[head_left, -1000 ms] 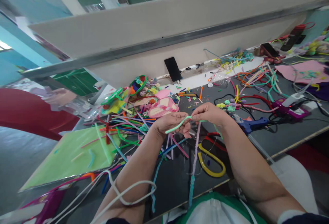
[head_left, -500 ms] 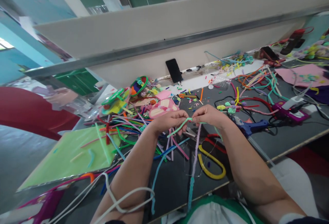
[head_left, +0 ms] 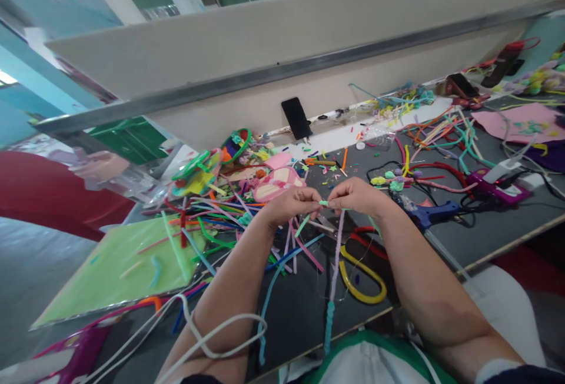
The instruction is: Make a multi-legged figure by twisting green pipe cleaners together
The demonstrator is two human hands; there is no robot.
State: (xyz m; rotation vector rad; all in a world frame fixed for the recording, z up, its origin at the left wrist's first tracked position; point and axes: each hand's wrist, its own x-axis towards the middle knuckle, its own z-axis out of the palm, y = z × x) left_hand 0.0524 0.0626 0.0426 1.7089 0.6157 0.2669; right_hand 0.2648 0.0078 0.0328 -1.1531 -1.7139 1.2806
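Both of my hands meet over the middle of the dark table [head_left: 304, 307]. My left hand [head_left: 289, 204] and my right hand [head_left: 355, 196] are both closed in a pinch on a mint-green pipe cleaner [head_left: 324, 203] stretched between the fingertips. A short green end sticks down below my left hand. From my right hand a lilac pipe cleaner [head_left: 338, 254] hangs down, turning teal near its lower end by my body.
Heaps of coloured pipe cleaners [head_left: 212, 219] lie left of my hands, beside a green sheet [head_left: 119, 266]. A yellow loop [head_left: 362, 281], a blue glue gun [head_left: 430, 214], a purple glue gun [head_left: 494, 187], a black phone [head_left: 296, 118] and a pink sheet [head_left: 516, 122] sit around. White cord [head_left: 212, 337] crosses my left forearm.
My left hand has worked along the green pipe cleaner toward my right hand; the free green tail below it is now much shorter. The hands stay in place.
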